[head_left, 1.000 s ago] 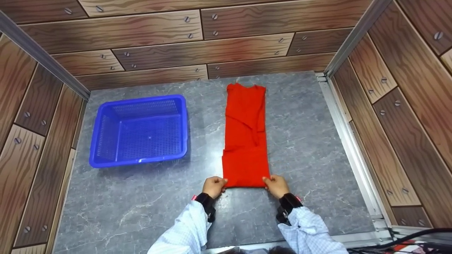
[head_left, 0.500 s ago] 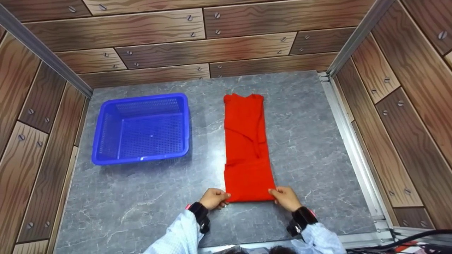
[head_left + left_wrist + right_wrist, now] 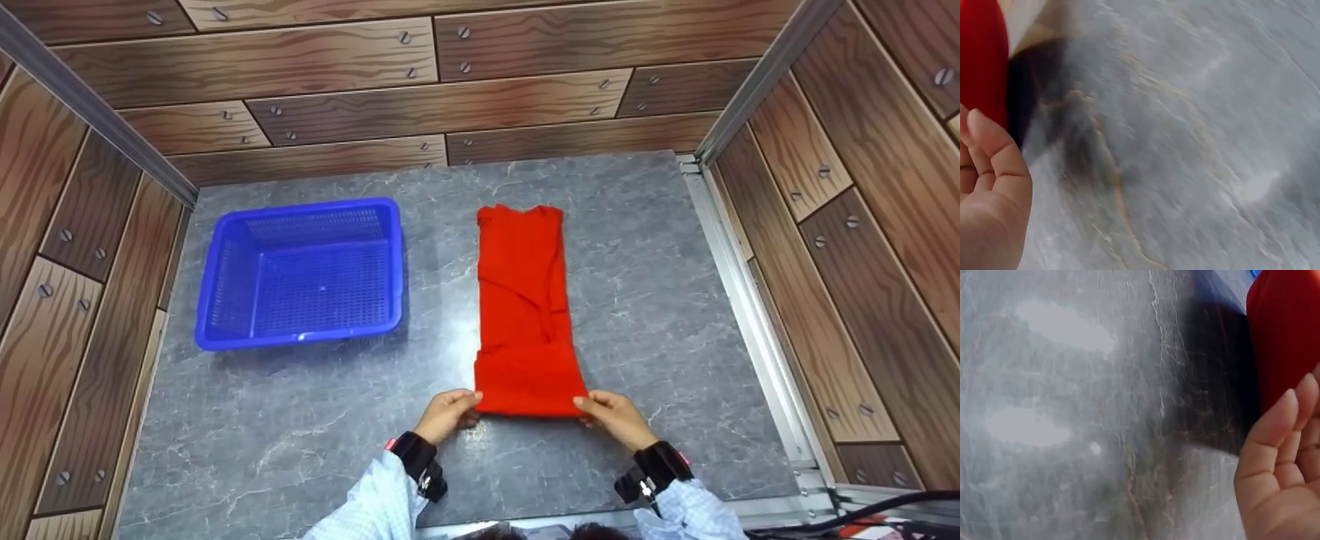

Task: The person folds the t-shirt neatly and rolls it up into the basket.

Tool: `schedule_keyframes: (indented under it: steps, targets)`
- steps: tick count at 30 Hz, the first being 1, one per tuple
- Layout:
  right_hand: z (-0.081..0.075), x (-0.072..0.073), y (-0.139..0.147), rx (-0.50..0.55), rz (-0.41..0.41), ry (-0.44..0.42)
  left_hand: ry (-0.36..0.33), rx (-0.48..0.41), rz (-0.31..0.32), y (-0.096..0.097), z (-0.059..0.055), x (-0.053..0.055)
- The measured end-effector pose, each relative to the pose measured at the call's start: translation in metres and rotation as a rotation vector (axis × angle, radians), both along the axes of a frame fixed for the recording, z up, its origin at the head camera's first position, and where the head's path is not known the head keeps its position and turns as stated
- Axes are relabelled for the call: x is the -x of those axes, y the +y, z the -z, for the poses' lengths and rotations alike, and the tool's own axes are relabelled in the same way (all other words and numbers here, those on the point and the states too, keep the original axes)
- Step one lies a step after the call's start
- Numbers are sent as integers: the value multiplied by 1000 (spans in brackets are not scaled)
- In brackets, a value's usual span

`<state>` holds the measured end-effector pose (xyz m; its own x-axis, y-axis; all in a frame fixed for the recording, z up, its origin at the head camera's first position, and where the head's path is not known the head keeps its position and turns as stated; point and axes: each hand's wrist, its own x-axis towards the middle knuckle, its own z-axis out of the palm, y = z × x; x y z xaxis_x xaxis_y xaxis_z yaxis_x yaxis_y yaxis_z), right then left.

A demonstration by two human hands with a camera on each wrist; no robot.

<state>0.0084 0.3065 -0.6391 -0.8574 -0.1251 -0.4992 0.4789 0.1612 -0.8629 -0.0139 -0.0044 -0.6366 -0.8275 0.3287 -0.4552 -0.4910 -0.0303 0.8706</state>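
A red garment [image 3: 521, 300], folded into a long narrow strip, lies lengthwise on the grey marbled surface, its near end doubled over. At the near left corner my left hand [image 3: 448, 415] pinches the cloth, thumb on top and fingers beneath. My right hand [image 3: 620, 418] grips the near right corner the same way. The near edge looks slightly raised off the surface between the two hands. In the left wrist view the red cloth [image 3: 982, 62] shows beyond the fingers; in the right wrist view the cloth [image 3: 1286, 337] hangs beside the curled fingers.
To the left of the garment stands a blue plastic basket [image 3: 300, 341] with perforated walls. Wood-patterned panels [image 3: 345, 82] enclose the back and both sides. A metal rail [image 3: 750, 322] runs along the right edge, with a black cable [image 3: 885, 499] at the lower right corner.
Both hands first drew the garment toward the body, its far end sliding nearer. Since then they have raised its near edge slightly and shifted it a little forward. The basket stays in place.
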Motion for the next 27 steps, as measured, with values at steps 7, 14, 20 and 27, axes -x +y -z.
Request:
schedule_keyframes:
  steps: [7,14,20,27]
  targets:
    - [-6,0,-9,-85,-60,177,-107,-260,-157,9,17,8]
    - [24,23,-18,-486,-5,483,-93,-290,-177,13,12,10]
    - [27,36,-14,-522,-218,735,-59,-220,-173,7,18,13]
    - [21,46,-16,-487,-266,686,613,672,45,-3,32,18]
